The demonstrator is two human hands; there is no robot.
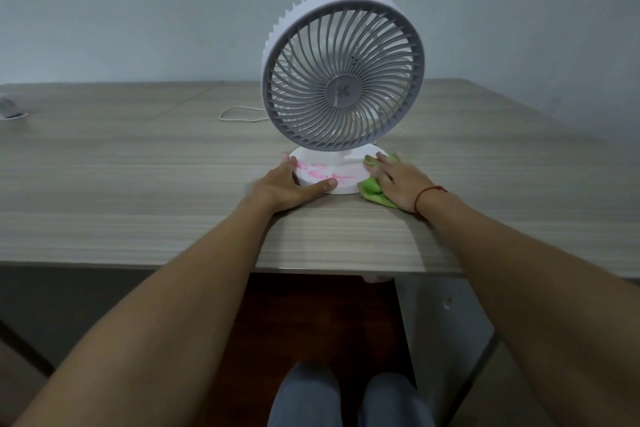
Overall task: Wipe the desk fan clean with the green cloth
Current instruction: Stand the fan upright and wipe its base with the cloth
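A white desk fan (343, 73) with a grey spiral grille stands upright on the wooden desk, facing me. Its round white base (349, 172) carries pink smears on the left front part. My left hand (289, 185) grips the base's left front rim, thumb along the front edge. My right hand (398, 178) lies flat on the green cloth (372, 189), pressing it against the right side of the base, with the fingertips on the base top. Most of the cloth is hidden under the hand.
The fan's white cord (239, 114) loops on the desk (138, 184) behind and left of the fan. A small grey object (10, 111) lies at the far left edge. The desk's front edge runs close below my wrists; a wall stands right behind.
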